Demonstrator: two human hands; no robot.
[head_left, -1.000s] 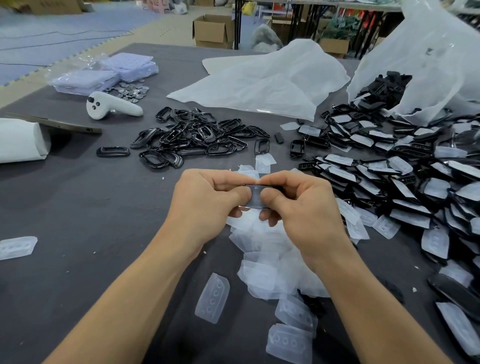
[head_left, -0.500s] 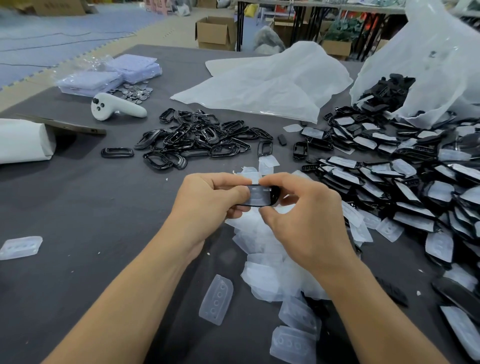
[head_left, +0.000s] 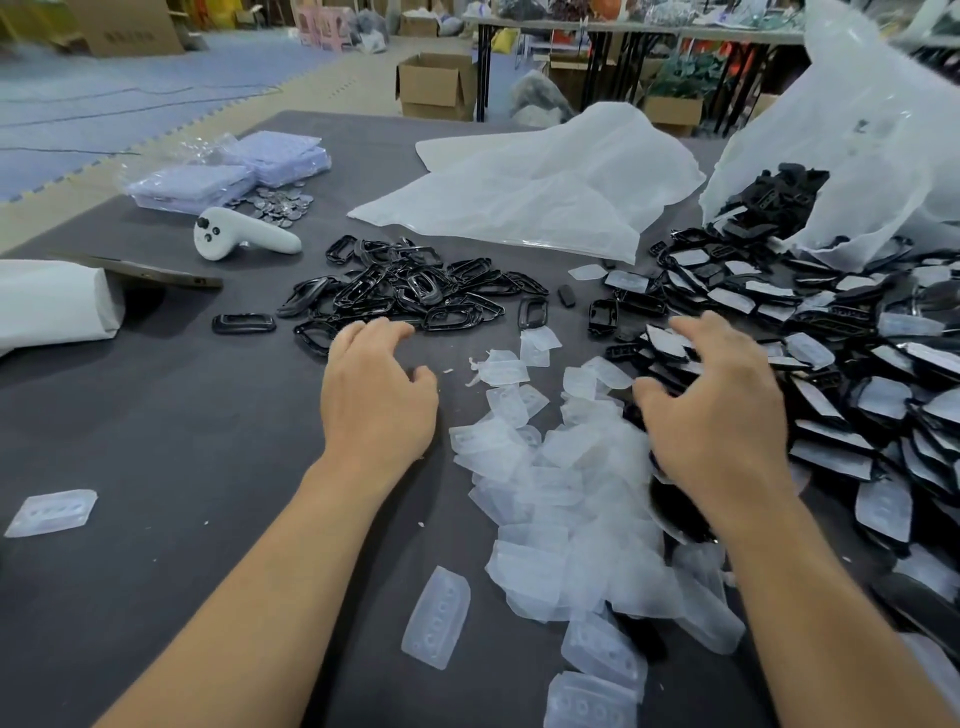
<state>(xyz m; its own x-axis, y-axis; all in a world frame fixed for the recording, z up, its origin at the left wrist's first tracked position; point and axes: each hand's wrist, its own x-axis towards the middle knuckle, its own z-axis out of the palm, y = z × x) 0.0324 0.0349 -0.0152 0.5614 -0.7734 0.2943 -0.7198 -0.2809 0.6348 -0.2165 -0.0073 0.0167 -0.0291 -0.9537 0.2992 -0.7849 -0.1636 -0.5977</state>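
My left hand (head_left: 376, 395) hovers low over the dark grey table (head_left: 156, 426), fingers loosely curled and holding nothing, its fingertips at the near edge of a pile of glossy black frames (head_left: 415, 296). My right hand (head_left: 722, 415) is spread open, fingers down, over the left edge of a big heap of black parts capped with translucent pads (head_left: 852, 374). Between and below my hands lies a heap of loose translucent pads (head_left: 561, 499).
A clear bag of black parts (head_left: 857, 135) gapes at the back right, beside a white plastic sheet (head_left: 545, 192). On the left are a white controller (head_left: 239, 239), a phone (head_left: 156, 275) on a white roll (head_left: 52, 306), purple packets (head_left: 223, 171), metal discs (head_left: 280, 205) and a lone frame (head_left: 243, 323).
My hands held one black part together at the centre. They have parted: the left went toward the frame pile, the right to the heap on the right. Neither holds the part now.
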